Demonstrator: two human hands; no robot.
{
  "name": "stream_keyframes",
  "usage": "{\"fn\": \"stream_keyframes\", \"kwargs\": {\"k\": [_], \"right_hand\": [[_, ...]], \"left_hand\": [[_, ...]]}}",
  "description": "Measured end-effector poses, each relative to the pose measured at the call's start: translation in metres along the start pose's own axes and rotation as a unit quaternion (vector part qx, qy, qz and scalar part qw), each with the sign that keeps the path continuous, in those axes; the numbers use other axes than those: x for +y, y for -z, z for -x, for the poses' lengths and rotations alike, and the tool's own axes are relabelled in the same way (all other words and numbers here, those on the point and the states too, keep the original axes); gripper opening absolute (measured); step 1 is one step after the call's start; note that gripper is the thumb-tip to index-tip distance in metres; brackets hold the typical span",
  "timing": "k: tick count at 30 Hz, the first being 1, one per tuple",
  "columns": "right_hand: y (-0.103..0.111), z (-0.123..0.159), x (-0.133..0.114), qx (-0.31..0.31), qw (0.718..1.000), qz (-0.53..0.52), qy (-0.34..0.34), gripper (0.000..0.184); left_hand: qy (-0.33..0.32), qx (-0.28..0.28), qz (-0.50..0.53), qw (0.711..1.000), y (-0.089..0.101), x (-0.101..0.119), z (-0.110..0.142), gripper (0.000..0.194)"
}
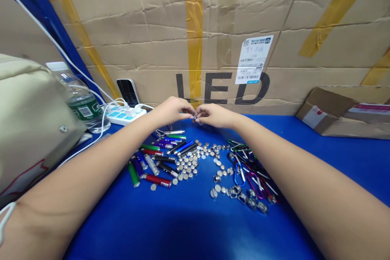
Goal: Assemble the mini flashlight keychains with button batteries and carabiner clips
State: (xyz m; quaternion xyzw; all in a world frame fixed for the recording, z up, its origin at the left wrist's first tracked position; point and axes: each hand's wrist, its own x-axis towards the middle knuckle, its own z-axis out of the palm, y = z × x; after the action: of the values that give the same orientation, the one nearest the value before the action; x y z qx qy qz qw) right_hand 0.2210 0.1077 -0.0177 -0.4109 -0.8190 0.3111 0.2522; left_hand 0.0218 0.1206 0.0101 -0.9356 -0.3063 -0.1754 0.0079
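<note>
My left hand (pixel 174 110) and my right hand (pixel 215 115) meet fingertip to fingertip above the far side of the blue table. Both are closed in a pinch around something tiny and silvery; its kind is too small to tell. Below my left hand lie several coloured mini flashlight tubes, among them a red tube (pixel 157 180) and a green tube (pixel 133 174). Round silver button cells (pixel 185 165) are spread beside them. Near my right forearm are a blue carabiner (pixel 239 174), a purple carabiner (pixel 255 185) and several shiny metal rings or caps (pixel 251 203).
A large cardboard box (pixel 152 44) stands behind the table. At left are a white power strip (pixel 124 117), a phone (pixel 128 92), a water bottle (pixel 83 107) and a beige bag (pixel 33 122). A small open carton (pixel 344 111) sits at right.
</note>
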Motion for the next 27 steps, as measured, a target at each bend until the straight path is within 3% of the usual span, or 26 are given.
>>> {"fn": "stream_keyframes", "kwargs": {"k": [4, 10, 13, 19, 23, 27], "right_hand": [[0.001, -0.002, 0.002, 0.023, 1.000, -0.012, 0.008, 0.013], [0.002, -0.001, 0.002, 0.023, 1.000, -0.005, -0.007, 0.013], [0.000, -0.001, 0.001, 0.019, 1.000, 0.005, -0.006, 0.014], [-0.001, -0.001, 0.001, 0.014, 1.000, 0.024, -0.009, 0.014], [-0.001, -0.001, 0.002, 0.008, 1.000, 0.018, -0.017, 0.014], [-0.002, -0.003, 0.004, -0.005, 0.999, -0.026, -0.023, 0.015]], "left_hand": [[0.062, 0.016, -0.037, 0.997, -0.007, -0.020, 0.006, 0.023], [0.052, -0.086, -0.151, 0.983, -0.033, -0.048, 0.015, 0.029], [0.071, -0.091, -0.156, 0.981, -0.036, -0.047, 0.014, 0.026], [0.141, -0.021, 0.006, 0.990, -0.029, -0.032, 0.012, 0.024], [0.205, 0.062, 0.173, 0.961, -0.022, -0.023, 0.009, 0.030], [0.199, 0.107, 0.247, 0.942, -0.015, -0.014, 0.005, 0.034]]}}
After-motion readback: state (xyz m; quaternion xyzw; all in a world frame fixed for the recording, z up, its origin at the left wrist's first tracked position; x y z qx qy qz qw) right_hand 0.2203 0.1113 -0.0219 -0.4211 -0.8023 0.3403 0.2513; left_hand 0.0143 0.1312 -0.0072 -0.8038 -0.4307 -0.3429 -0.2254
